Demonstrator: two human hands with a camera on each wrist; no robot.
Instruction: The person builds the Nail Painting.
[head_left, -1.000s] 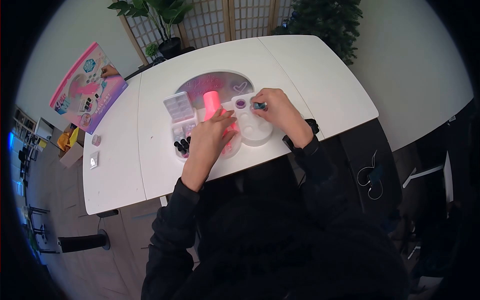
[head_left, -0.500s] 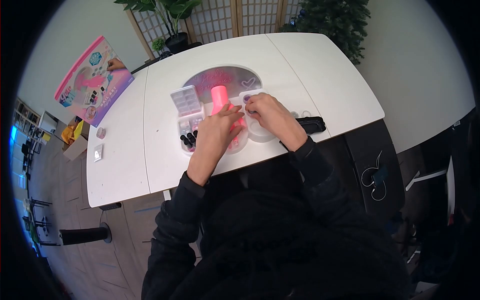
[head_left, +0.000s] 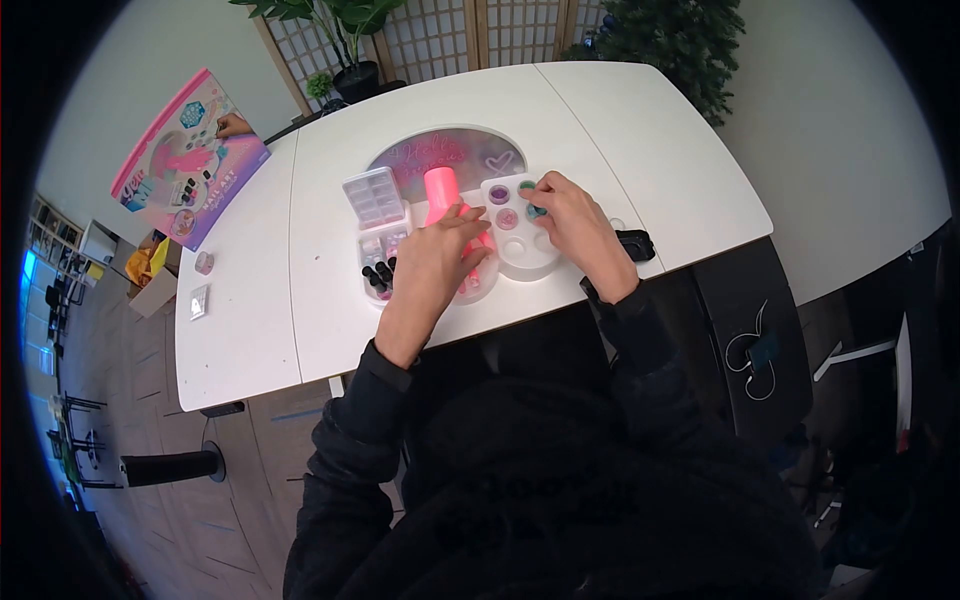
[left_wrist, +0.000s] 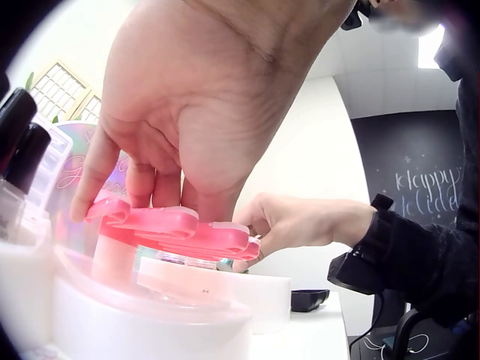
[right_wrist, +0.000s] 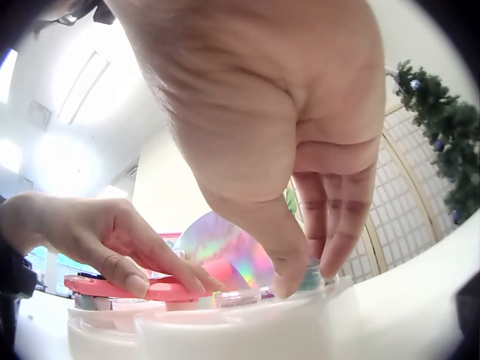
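My left hand (head_left: 425,275) lies with fairly straight fingers on a pink hand-shaped rest (left_wrist: 172,225), which stands on a round clear-and-white base. In the right wrist view, the thumb and fingertips of my right hand (right_wrist: 277,135) pinch a small teal pot (right_wrist: 310,277) at the white tray. This tray (head_left: 527,265) has round wells. A purple pot (head_left: 499,194) and a pink pot (head_left: 507,218) sit in its left wells, and a green pot (head_left: 527,185) is at the back right, partly covered by my fingers.
A pink dryer-like piece (head_left: 440,183) stands before a shiny curved backboard (head_left: 410,165). Left of it are a lidded compartment box (head_left: 372,200) and several black-capped bottles (head_left: 378,272). A printed carton (head_left: 190,165) stands at the table's left; a black case (head_left: 636,244) lies right.
My right hand has moved from holding the teal pot over the tray to the right-hand wells. The pink and green pots now show. My left hand stays on the pink rest.
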